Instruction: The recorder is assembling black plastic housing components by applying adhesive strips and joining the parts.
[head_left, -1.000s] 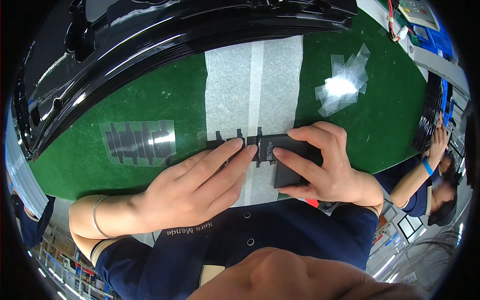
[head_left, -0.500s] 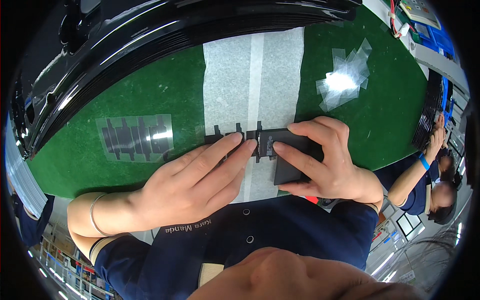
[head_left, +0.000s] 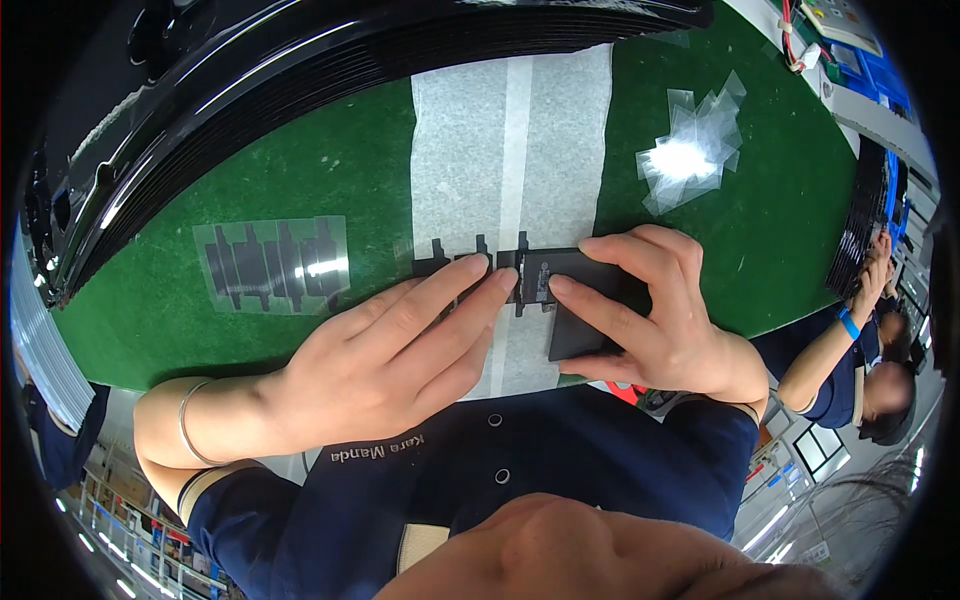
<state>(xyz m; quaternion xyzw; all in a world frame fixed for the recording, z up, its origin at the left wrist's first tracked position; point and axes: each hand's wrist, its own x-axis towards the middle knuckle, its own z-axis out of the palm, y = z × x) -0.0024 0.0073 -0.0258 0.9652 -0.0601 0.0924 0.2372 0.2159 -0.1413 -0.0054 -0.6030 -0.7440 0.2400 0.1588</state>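
Probably light, stiff and slick, the flat black rectangular block (head_left: 573,334) sits under the half-spread fingers of the right hand (head_left: 668,325), held by its edges (the safest hold), while the left hand's (head_left: 375,365) outstretched fingers touch a thin black strip (head_left: 508,259), whether pinching I cannot tell.

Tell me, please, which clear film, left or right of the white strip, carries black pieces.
The clear sheet on the left, beyond the left hand, bears black pieces; the overlapping clear films on the right show none.

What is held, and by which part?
The right hand holds a flat black block by its near and far edges; the left hand cannot be judged.
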